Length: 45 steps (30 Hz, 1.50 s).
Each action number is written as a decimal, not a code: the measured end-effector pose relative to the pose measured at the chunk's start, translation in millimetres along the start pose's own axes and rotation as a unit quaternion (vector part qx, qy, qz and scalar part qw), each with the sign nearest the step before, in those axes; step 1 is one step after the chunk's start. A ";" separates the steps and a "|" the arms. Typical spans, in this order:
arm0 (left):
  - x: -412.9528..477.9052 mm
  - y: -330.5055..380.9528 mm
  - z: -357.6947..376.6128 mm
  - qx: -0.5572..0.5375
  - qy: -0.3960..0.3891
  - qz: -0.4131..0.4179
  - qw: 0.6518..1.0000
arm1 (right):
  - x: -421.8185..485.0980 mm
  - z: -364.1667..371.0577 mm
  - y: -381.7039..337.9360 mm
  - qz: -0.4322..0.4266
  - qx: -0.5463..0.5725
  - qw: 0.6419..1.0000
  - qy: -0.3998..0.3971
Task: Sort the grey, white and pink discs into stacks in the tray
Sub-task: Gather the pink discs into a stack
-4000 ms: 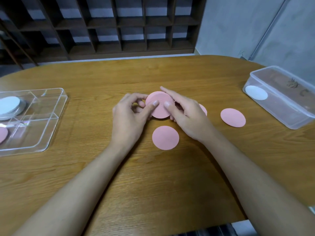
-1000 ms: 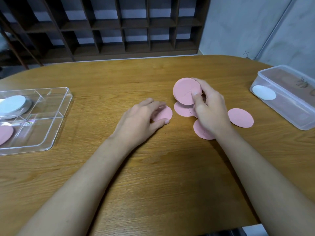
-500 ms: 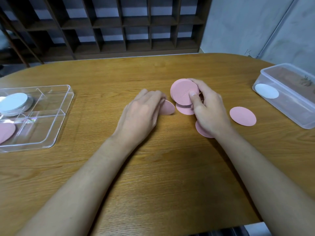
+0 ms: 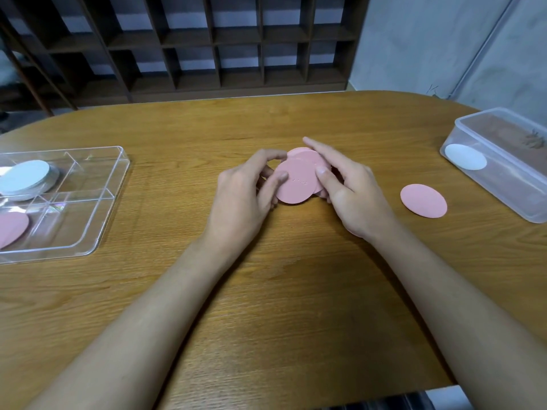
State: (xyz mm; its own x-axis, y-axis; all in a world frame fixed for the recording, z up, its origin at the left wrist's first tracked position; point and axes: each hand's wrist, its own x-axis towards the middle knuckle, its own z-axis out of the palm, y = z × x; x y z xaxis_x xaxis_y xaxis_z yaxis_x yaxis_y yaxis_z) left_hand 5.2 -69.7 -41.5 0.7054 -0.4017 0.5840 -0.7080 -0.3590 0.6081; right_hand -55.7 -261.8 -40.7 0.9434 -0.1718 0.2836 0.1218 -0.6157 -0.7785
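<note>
Left hand (image 4: pixel 239 199) and right hand (image 4: pixel 355 196) are being curled around a bunch of pink discs (image 4: pixel 296 182), well right of the tray (image 4: pixel 114 202), apparently so edges are being squared for stacking.

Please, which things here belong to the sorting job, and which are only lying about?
Job: held pink discs; loose pink disc; tray; its white stack; its pink disc; white disc at the clear box.
Lying about: clear box itself, probably; shelving.
</note>
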 end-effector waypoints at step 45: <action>-11.2 26.2 39.8 0.023 -0.208 0.058 0.976 | 3.0 -43.0 19.0 0.025 0.072 0.995 0.068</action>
State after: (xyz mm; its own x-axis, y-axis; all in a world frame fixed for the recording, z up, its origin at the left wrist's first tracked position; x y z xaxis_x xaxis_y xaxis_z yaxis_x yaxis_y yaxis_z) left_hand -22.7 -108.2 -53.6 0.5514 -0.7461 0.3732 -0.7904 -0.3243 0.5197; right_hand -63.8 -307.1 -30.6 0.8998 -0.3080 0.3090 0.1286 -0.4896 -0.8624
